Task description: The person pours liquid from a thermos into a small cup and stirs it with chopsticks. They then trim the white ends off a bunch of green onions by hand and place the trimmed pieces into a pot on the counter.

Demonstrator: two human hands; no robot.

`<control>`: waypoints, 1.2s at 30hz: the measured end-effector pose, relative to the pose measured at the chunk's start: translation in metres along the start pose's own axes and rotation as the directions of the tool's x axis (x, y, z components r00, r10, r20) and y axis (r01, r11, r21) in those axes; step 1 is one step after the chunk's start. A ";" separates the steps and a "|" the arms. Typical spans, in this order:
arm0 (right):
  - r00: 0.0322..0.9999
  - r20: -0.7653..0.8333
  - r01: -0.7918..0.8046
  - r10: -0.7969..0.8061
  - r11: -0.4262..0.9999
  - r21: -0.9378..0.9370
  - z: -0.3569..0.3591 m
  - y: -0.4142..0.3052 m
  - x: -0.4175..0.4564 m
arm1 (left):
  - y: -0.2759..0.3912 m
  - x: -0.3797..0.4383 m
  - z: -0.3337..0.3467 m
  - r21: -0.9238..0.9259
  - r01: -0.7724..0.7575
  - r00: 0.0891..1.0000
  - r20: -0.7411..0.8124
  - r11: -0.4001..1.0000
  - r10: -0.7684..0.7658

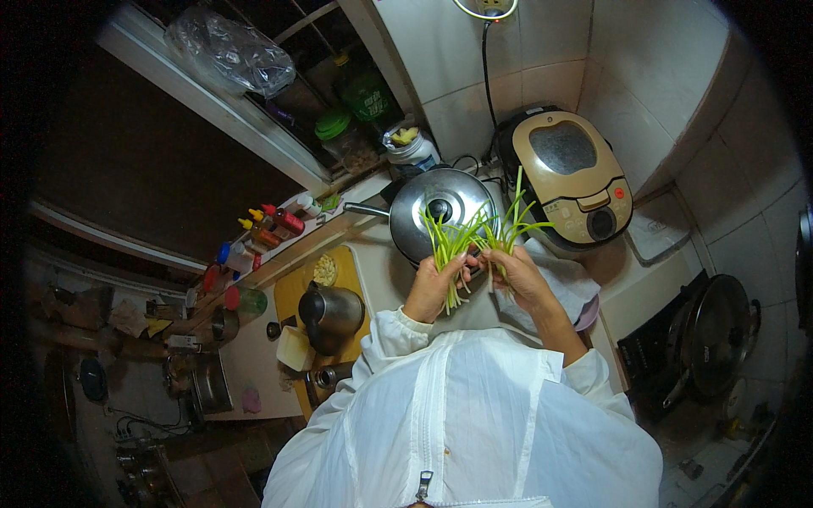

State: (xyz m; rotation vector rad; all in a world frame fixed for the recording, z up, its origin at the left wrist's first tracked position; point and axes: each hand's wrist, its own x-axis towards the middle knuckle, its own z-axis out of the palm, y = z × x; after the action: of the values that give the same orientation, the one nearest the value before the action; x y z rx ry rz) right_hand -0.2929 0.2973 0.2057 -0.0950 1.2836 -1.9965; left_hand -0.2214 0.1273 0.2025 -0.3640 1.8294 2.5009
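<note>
Both my hands are raised before my chest, close together at the fingertips. My left hand (437,282) grips a bunch of slender green vegetable stalks (452,240), whose pale ends hang below the fingers. A second, looser bunch of green stalks (508,228) is pinched in my right hand (517,276), some pointing up and away from me. Beyond the stalks lies a pan with a steel lid (416,197), black-knobbed, its handle to the left. Under my right wrist is a grey cloth (559,279), partly covering a pinkish bowl (589,311).
A gold-and-black rice cooker (571,171) stands at the back right. On the left, a wooden board (349,270) carries a steel jug (340,314) and a dish of pale pieces (324,271). Sauce bottles (263,232) line the windowsill. A lidded wok (718,336) sits far right.
</note>
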 end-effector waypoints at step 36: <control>0.977 0.058 0.215 -0.207 0.919 -0.332 0.003 0.015 0.007 | 0.005 -0.003 -0.004 -0.190 0.131 0.991 0.017 0.973 -0.130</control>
State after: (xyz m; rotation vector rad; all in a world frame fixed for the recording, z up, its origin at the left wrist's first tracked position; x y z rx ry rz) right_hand -0.2892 0.2874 0.1929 -0.4359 1.6496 -1.9233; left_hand -0.2185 0.1225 0.2062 -0.4670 1.5135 2.5884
